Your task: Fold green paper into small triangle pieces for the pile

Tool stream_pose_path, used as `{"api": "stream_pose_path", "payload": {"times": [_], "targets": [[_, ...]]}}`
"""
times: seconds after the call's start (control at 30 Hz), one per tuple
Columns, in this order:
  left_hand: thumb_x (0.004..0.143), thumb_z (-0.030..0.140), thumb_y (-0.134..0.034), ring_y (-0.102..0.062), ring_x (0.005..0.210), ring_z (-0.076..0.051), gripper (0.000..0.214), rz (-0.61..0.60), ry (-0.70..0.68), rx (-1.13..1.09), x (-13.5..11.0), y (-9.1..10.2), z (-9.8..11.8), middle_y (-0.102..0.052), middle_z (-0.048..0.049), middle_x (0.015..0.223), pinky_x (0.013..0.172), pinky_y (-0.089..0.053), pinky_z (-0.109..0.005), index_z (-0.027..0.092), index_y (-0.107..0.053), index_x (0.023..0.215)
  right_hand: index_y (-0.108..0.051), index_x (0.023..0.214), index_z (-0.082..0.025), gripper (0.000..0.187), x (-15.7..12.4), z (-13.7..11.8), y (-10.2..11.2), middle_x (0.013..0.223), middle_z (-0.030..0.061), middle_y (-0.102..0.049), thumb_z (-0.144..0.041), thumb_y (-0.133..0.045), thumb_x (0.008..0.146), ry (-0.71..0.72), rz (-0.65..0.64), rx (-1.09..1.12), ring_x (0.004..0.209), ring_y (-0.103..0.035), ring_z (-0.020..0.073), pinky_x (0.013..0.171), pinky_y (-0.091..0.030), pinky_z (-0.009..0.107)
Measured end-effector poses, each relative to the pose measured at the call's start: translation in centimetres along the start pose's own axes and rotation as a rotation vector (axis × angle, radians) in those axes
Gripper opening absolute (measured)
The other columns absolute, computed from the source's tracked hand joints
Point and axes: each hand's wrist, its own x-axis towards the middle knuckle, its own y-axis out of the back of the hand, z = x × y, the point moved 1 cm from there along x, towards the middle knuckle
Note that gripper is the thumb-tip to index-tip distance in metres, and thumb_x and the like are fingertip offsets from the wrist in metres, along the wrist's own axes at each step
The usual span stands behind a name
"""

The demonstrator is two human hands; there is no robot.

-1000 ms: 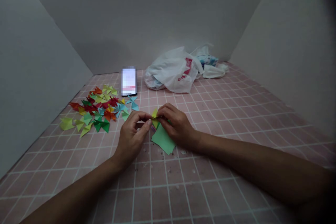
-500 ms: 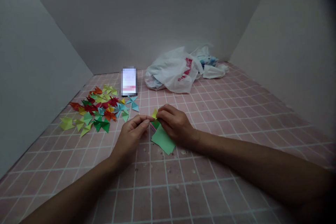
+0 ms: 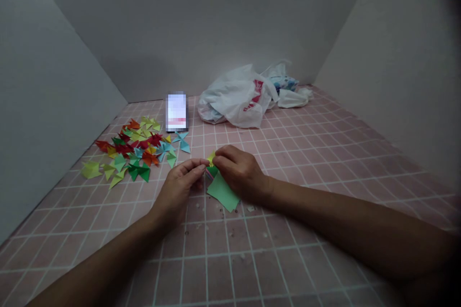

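A small yellow folded paper piece is pinched between both my hands, low over the pink tiled floor. My left hand grips its left side with fingers pressed together. My right hand covers and pinches its right side. Just under my right hand lies a small stack of square paper sheets with a green sheet on top.
A heap of several folded paper shapes in red, green, yellow and blue lies to the left. A phone stands behind it. White plastic bags sit at the back against the grey wall. Grey walls close in left and right.
Both hands have lowered slightly toward the floor with the yellow piece; the left fingers have closed in on it. Nothing else has moved.
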Motion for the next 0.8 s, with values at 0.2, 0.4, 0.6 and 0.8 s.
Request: {"api": "stream_pose_path", "payload": {"times": [0.2,0.4,0.6,0.8], "targets": [[0.071,0.041,-0.078,-0.042,0.057,-0.009,0.028,-0.048,-0.02,-0.002,-0.22,-0.27,0.1,-0.053,0.0031,0.067,0.055,-0.035,-0.022,0.016,-0.066,0.078,-0.059,0.085,-0.016,0.025,0.07,0.05,0.06,0.088,0.0106,-0.065,-0.016,-0.039,0.101,-0.061,-0.042,0.061,0.081,-0.059,0.0187,0.068,-0.05,0.03],[0.071,0.041,-0.078,-0.042,0.056,-0.009,0.027,-0.028,-0.096,0.182,0.02,-0.05,0.04,-0.053,0.004,0.062,0.054,-0.032,-0.023,0.017,-0.066,0.079,-0.057,0.085,-0.018,0.022,0.0,-0.19,-0.03,0.085,0.0083,-0.064,-0.015,-0.041,0.1,-0.035,-0.033,0.075,0.077,-0.058,0.0176,0.066,-0.049,0.029],[0.073,0.042,-0.074,-0.04,0.055,-0.01,0.026,0.003,-0.149,0.27,0.05,0.16,0.3,-0.051,0.0044,0.06,0.053,-0.03,-0.024,0.017,-0.066,0.074,-0.058,0.087,-0.017,0.022,0.05,-0.29,0.03,0.088,0.0099,-0.066,-0.014,-0.041,0.1,-0.019,-0.053,0.089,0.081,-0.06,0.0184,0.068,-0.051,0.03],[0.08,0.043,-0.068,-0.036,0.054,-0.01,0.027,-0.026,-0.188,0.341,0.06,0.32,0.32,-0.046,0.0048,0.058,0.053,-0.027,-0.025,0.018,-0.063,0.071,-0.057,0.087,-0.017,0.021,-0.07,-0.22,-0.15,0.088,0.0102,-0.065,-0.014,-0.041,0.1,-0.019,-0.06,0.115,0.081,-0.059,0.0188,0.068,-0.051,0.03]]}}
